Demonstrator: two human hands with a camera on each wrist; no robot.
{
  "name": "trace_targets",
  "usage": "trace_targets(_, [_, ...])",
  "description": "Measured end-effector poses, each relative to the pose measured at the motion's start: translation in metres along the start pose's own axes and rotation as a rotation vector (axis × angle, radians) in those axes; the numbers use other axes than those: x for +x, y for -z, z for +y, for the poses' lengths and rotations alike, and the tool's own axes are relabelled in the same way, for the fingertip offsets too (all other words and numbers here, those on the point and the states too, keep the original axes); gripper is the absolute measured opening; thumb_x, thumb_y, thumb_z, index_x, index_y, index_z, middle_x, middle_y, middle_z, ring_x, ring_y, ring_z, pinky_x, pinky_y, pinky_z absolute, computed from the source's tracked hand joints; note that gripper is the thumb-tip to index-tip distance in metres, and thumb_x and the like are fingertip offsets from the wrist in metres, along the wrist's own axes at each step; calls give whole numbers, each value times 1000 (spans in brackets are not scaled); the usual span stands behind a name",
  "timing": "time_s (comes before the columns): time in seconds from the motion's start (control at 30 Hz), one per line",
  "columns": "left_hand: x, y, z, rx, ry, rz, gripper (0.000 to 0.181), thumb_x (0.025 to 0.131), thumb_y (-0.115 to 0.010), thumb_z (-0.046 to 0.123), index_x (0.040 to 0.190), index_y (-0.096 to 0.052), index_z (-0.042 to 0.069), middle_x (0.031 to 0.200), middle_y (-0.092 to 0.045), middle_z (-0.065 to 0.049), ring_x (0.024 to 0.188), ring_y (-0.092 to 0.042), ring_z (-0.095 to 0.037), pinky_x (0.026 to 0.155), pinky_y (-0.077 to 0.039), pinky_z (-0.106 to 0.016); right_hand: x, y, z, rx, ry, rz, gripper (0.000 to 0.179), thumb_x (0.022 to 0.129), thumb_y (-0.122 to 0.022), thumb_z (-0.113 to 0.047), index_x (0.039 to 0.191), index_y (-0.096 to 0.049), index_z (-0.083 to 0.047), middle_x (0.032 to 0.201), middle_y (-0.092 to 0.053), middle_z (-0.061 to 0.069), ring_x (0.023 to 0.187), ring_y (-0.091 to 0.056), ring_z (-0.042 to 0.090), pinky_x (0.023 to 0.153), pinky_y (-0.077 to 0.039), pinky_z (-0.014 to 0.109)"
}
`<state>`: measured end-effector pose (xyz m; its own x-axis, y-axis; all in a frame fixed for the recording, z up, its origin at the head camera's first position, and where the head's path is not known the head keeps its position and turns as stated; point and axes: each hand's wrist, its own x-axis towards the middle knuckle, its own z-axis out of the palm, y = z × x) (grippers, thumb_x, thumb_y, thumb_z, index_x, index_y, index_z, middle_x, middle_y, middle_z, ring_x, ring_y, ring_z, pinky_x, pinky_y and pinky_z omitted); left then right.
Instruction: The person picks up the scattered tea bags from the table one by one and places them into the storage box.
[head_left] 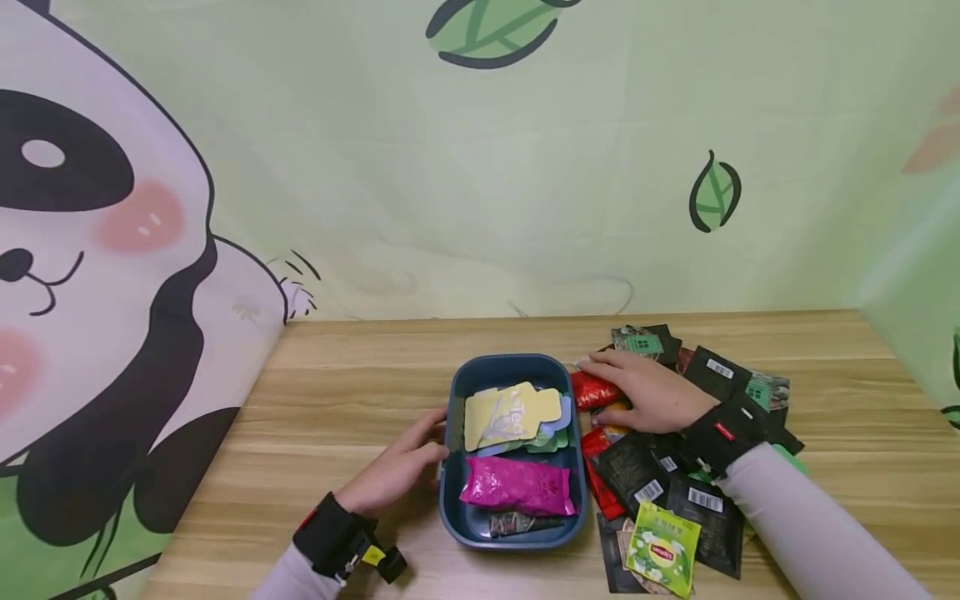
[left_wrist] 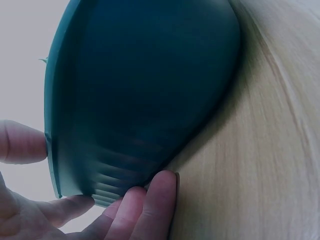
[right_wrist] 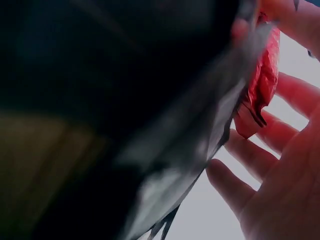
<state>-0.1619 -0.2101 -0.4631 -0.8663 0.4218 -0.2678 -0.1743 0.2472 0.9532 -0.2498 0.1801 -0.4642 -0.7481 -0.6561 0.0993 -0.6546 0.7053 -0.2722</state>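
Red packet: beside the right long wall of the bin, at the pile's left edge, under the fingers of the right hand.
Right hand [head_left: 660, 392]: fingers spread and fairly straight, touching the red packet [head_left: 596, 390]; in the right wrist view the packet shows between thumb and fingers – whether it is pinched, I cannot tell.
Blue bin [head_left: 517, 371]: stands on the table about midway between its left and right edges, well in from the far edge.
Left hand [head_left: 401, 462]: fingers loosely extended against the bin's left wall, thumb at the rim, as the left wrist view shows.
Bin's far end: a yellow tea packet [head_left: 498, 421], lying over blue and green ones.
Bin's near end: a magenta packet [head_left: 517, 486] lying crosswise, and a dark patterned packet [head_left: 521, 523] along the near wall.
Pile: between the bin and the table's right edge – black packets [head_left: 633, 467], a second red packet [head_left: 600, 479] close to the bin's wall, a yellow-green Lipton packet [head_left: 663, 550] at the near side, a green-labelled packet [head_left: 642, 343] toward the far edge.
Table [head_left: 337, 375]: wood-grained.
Backdrop [head_left: 525, 208]: pale green with leaves, rising behind the table's far edge; a panda drawing [head_left: 172, 317] stands beside the left edge.
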Motion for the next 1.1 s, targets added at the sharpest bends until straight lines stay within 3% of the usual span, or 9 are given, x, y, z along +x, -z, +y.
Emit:
trace_targets(0.37, [1, 0, 0, 7, 0, -6, 66, 99, -46, 20, 160, -24, 14, 155, -34, -20, 134, -42, -40, 95, -48, -53, 3, -3, -2, -34, -8, 26, 71, 84, -73, -42, 145, -55, -11, 130, -58, 8, 113, -55, 23, 94, -48, 42])
trace_targets(0.7, [0, 0, 0, -4, -3, -13, 66, 98, -46, 20, 160, -23, 13, 155, -34, -20, 133, -42, -40, 95, -48, -52, 0, 5, -5, -27, -34, 51, 61, 83, -74, -41, 135, -63, -11, 106, -58, -2, 92, -53, 12, 79, -48, 33])
trace_targets(1.1, [0, 1, 0, -8, -4, -14, 66, 98, -46, 20, 160, -23, 14, 154, -34, -20, 133, -41, -39, 95, -48, -53, -9, 17, -7, -41, -117, 104, 60, 82, -75, -42, 133, -64, -12, 112, -62, 2, 100, -58, 19, 85, -52, 39])
